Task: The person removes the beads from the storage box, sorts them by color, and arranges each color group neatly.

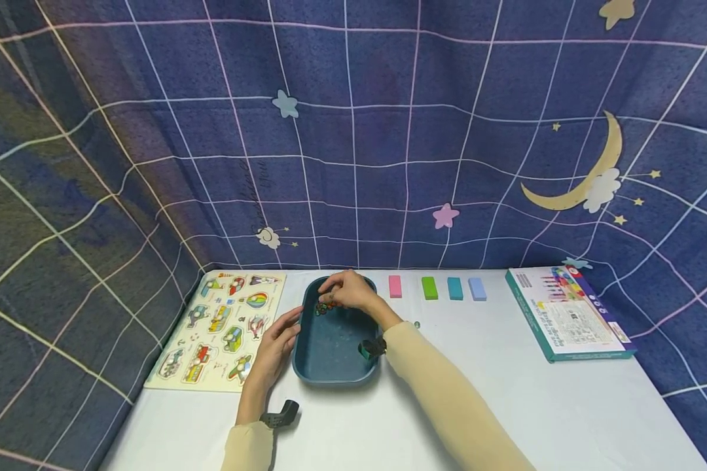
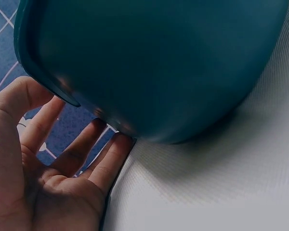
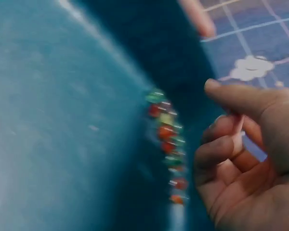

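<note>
Head view: relaxed left fingers (image 1: 287, 322) touch the tray (image 1: 336, 358); right fingers (image 1: 332, 284), hold unclear, could scatter far-left-corner beads (image 1: 323, 309) by brushing them.

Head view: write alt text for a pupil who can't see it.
A person's right hand reaches into a dark blue tray by small multicoloured beads while the left hand touches the tray's left side. A picture puzzle board lies left, four coloured blocks and a printed box right.
</note>
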The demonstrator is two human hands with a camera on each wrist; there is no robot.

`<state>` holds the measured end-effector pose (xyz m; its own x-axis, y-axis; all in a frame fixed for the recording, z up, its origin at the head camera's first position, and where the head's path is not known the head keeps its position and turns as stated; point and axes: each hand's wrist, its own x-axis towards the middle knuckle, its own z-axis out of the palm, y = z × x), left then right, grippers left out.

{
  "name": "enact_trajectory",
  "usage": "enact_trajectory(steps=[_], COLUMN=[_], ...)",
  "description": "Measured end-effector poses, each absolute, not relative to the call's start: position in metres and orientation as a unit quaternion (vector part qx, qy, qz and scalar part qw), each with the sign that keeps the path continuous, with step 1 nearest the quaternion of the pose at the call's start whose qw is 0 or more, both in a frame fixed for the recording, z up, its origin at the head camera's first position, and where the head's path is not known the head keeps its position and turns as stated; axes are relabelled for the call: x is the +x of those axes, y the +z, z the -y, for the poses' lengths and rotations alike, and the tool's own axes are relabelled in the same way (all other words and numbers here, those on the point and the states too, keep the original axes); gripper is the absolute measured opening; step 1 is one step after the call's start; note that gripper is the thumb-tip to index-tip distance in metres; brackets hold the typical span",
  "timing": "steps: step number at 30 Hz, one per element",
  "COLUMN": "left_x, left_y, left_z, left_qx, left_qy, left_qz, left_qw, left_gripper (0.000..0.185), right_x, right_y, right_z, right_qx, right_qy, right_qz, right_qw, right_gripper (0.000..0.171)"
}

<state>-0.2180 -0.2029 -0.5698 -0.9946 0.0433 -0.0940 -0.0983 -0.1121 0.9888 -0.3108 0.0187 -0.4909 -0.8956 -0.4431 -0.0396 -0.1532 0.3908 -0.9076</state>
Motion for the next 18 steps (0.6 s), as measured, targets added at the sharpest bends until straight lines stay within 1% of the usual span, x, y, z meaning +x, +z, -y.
enact_trajectory(steps=[4,8,13,18], left_x=[-0.217,-0.217,-0.218,-0.218], left_y=[-0.570,-0.570,-0.571,-0.571], left_z=[0.203,0.203,0.203,0.204], left_qx=[-0.018,-0.012,-0.013,-0.013], left_qy=[0.744,0.743,0.740,0.745], left_qz=[-0.667,-0.668,-0.671,-0.666], left_qw=[0.046,0.044,0.043,0.046], left_gripper=[0.052,0.052,0.051,0.051], right_x=[-0.311,-0.311,-0.311,-0.313], right_y=[-0.511,-0.521,-0.523,-0.512], right_z=[-0.006,-0.001,0.001,-0.005], right_qx=[-0.163,-0.165,-0.185,-0.196], right_qy=[-0.463,-0.411,-0.384,-0.405], right_qz=[-0.858,-0.886,-0.897,-0.885], right_qw=[0.149,0.135,0.117,0.118], right_gripper=[0.015,0.015,0.016,0.014])
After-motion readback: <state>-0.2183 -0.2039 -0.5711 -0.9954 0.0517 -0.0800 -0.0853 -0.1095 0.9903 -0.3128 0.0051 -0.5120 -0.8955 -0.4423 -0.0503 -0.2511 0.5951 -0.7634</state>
